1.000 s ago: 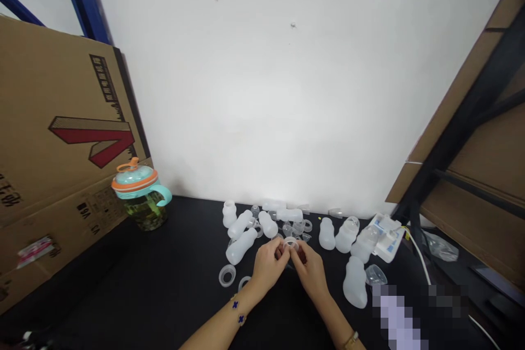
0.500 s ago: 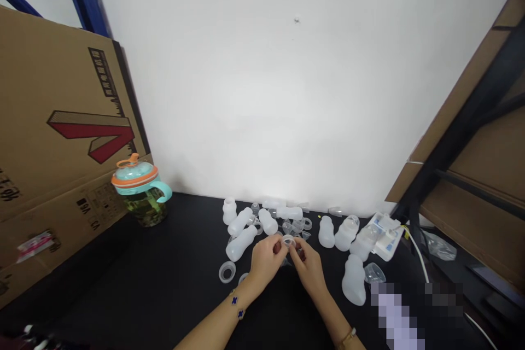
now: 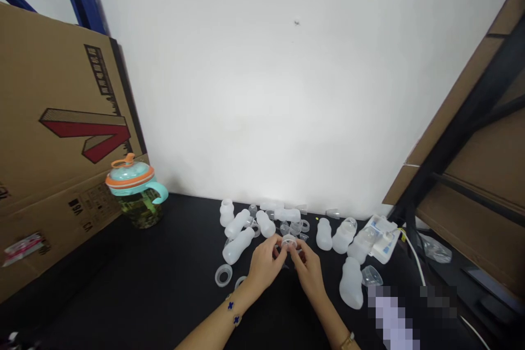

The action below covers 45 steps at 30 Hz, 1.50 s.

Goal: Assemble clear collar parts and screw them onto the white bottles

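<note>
Between my fingertips is a whitish screw ring (image 3: 289, 239), gripped from both sides above the black table (image 3: 176, 284). My left hand (image 3: 266, 262) is closed on its left edge, and my right hand (image 3: 307, 265) pinches its right edge. Whether a nipple sits inside the ring, I cannot tell. Just beyond my hands lie clear nipples and caps (image 3: 293, 227) in a loose heap. A frosted baby bottle (image 3: 238, 246) lies left of them, and another ring (image 3: 223, 275) rests flat near my left wrist. A second, partly hidden ring (image 3: 240, 281) is beside my left forearm.
Several frosted bottles (image 3: 351, 284) stand or lie on the right, near a clear cap (image 3: 372, 275) and a white box with a cable (image 3: 384, 238). A lidded jug (image 3: 137, 197) stands at left before a cardboard box (image 3: 61, 136). The white wall (image 3: 266, 93) closes off the back.
The view has shifted slightly. Both hands still hold the ring, and its opening now looks turned a little differently between my fingers.
</note>
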Each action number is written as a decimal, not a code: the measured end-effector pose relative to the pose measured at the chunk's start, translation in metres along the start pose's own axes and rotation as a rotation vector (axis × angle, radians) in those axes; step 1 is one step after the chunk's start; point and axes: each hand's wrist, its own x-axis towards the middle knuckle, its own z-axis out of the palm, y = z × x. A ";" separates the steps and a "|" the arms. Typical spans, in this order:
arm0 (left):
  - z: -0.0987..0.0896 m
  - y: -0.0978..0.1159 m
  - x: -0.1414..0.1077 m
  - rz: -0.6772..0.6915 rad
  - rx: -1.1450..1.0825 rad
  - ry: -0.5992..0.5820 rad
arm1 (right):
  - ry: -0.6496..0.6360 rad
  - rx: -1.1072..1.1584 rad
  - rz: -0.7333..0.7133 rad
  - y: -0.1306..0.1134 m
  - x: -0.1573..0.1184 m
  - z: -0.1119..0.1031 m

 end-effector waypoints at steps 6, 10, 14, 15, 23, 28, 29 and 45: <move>0.001 -0.002 -0.001 0.002 0.065 0.030 | -0.025 -0.068 -0.030 0.001 0.002 0.000; 0.001 -0.002 -0.001 -0.005 0.071 0.029 | -0.030 -0.078 -0.038 0.001 0.002 -0.001; 0.002 -0.003 0.000 -0.005 0.087 0.028 | -0.042 -0.087 -0.033 0.001 0.002 0.000; 0.002 -0.004 0.000 -0.004 0.092 0.031 | -0.044 -0.092 -0.033 0.001 0.002 0.000; 0.002 -0.004 0.000 -0.004 0.088 0.042 | -0.042 -0.119 -0.044 -0.004 0.002 -0.001; 0.003 -0.005 0.000 -0.002 0.084 0.045 | -0.045 -0.121 -0.047 -0.005 0.001 0.000; 0.003 -0.005 0.000 0.000 0.087 0.049 | -0.044 -0.121 -0.049 -0.005 0.001 0.000; 0.002 -0.003 0.001 -0.005 0.076 0.052 | -0.040 -0.118 -0.060 -0.003 0.001 0.001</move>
